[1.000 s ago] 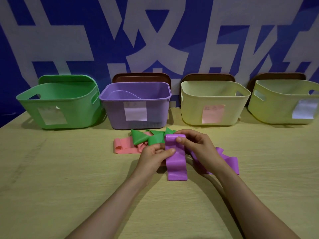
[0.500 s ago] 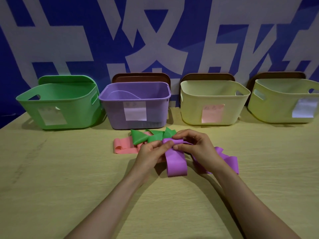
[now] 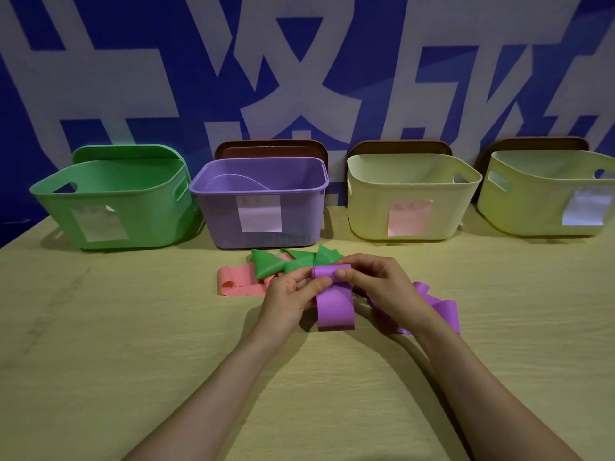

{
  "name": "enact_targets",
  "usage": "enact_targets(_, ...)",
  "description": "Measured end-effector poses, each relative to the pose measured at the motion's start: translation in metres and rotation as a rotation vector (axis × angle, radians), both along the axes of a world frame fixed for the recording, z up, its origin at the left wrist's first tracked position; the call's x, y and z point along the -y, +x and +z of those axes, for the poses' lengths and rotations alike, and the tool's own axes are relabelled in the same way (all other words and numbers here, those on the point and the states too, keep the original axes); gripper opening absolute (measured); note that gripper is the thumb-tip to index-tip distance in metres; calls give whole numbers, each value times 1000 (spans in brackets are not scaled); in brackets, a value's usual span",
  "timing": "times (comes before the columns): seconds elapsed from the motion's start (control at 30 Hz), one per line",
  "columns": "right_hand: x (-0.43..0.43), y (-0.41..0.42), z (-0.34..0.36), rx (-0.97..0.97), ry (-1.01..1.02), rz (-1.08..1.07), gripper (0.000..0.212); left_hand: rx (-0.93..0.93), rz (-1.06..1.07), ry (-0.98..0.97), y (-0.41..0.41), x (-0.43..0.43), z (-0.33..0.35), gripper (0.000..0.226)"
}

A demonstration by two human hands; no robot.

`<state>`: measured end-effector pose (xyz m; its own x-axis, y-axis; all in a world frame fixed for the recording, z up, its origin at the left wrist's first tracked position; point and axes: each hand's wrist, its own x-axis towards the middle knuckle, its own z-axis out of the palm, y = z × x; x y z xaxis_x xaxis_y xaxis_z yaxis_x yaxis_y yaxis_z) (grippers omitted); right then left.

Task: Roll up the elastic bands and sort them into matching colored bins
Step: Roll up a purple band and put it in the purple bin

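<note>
Now I see left hand point(image 3: 289, 295) and right hand point(image 3: 379, 281) pinching purple band point(image 3: 334, 311) at its rolled end, near purple bin point(image 3: 299, 211).

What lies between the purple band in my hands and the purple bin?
Only the green band and the pink band, lying low on the table in front of the purple bin. Lifting the purple band over them looks clear.

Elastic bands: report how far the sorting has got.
Done: no roll plainly shows in the purple bin. In hand: left hand and right hand pinch the purple band, its top curled into a roll, the rest trailing on the table. Left: green band and pink band lie loose; all three need binning.
</note>
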<state>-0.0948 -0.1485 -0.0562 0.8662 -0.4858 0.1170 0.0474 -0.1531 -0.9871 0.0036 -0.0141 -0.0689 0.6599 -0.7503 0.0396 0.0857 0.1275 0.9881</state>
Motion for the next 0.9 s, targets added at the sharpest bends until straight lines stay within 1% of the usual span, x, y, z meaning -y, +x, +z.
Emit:
enact_targets(0.1,-3,0,2,24,38,-1,17,-15,0,-7,0,1,-2,25)
enact_targets(0.2,-7,0,3,80,99,-11,17,-89,19,-23,-1,2,-2,23)
enact_targets(0.3,-7,-1,4,122,121,-32,19,-108,1,31,-3,1,-3,21)
enact_targets(0.4,-3,-1,1,131,131,-30,22,-89,-16,75,-3,0,-5,24)
enact_targets(0.47,-3,1,-1,134,81,-27,23,-83,-10,56,-1,1,-5,25)
enact_targets(0.57,-5,1,-1,171,-32,-30,24,-71,-7,27,0,1,-3,38)
enact_targets(0.63,-5,2,0,188,-71,-18,25,-103,3,13,-1,1,-1,43)
enact_targets(0.73,-6,2,0,165,-98,13,28,-139,29,1,0,0,0,42)
enact_targets(0.83,-6,3,-2,133,37,44,43,-111,15,-14,3,1,-1,35)
enact_targets(0.87,-5,3,-3,105,51,44,44,-91,10,-15,3,1,-2,31)
enact_targets(0.9,-3,2,-3,68,19,36,41,-57,7,-5,4,0,-3,28)
